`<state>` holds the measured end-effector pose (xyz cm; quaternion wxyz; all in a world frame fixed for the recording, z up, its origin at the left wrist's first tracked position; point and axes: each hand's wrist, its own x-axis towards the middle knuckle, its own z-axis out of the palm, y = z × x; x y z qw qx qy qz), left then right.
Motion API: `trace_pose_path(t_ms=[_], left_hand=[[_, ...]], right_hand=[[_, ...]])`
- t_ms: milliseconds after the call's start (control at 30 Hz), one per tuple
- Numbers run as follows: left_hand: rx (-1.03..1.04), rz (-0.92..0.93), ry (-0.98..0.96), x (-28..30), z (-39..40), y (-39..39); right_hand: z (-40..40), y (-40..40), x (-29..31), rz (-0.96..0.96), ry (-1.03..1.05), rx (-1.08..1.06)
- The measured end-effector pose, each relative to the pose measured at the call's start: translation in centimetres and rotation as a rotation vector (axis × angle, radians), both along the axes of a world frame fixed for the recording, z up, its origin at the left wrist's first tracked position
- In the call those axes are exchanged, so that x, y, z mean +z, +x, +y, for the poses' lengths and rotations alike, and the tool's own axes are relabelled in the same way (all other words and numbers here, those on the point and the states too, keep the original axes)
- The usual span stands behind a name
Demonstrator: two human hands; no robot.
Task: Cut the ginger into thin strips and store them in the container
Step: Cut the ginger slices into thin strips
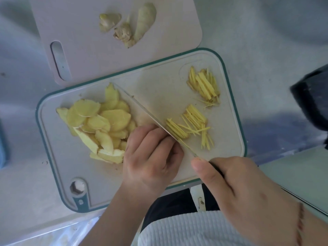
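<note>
the ginger strips (177,129) being cut are lying just right of the frame's centre on the teal-rimmed cutting board (230,96), pressed against the right face of the knife blade (142,110). the blade is running diagonally from the board's upper middle down toward the lower right. the left hand (150,157) is sitting against the blade's left side with fingers curled, knuckles touching the steel; whatever its grip is holding down is hidden beneath the fingers. the right hand (230,183) is wrapping a closed grip around the dark knife handle (216,168), thumb lying along its top, in the lower right of the frame.

two more heaps of strips are lying on the board: one loose fan (197,121) just right of the blade, and another pile (204,84) near the upper right corner. a pile of ginger slices (99,125) is overlapping on the left half of the board.

a pale pink board (71,32) is lying in the upper part of the frame, partly tucked under the teal-rimmed one, carrying unpeeled ginger pieces (131,25). both boards are resting on a grey worktop (257,41). a dark object (312,96) is showing at the right edge; it is too blurred to identify.
</note>
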<state>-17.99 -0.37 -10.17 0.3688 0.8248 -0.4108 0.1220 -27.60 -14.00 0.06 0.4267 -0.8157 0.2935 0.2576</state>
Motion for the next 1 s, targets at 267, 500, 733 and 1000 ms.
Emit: trace_pose_path(t_ms=[267, 500, 733, 1000], left_hand=[[-0.017, 0.019, 0.046, 0.0, 0.3, 0.1], [-0.020, 0.048, 0.058, 0.2, 0.8, -0.2], [0.030, 0.019, 0.022, 0.1, 0.5, -0.2], [0.004, 0.041, 0.040, 0.1, 0.5, -0.1]], right_hand=[[0.1, -0.1, -0.2, -0.004, 0.009, -0.029], [0.4, 2.0, -1.2, -0.024, 0.015, -0.002], [0.2, 2.2, -1.0, -0.108, 0.057, -0.042], [0.4, -0.4, -0.5, -0.052, -0.021, -0.017]])
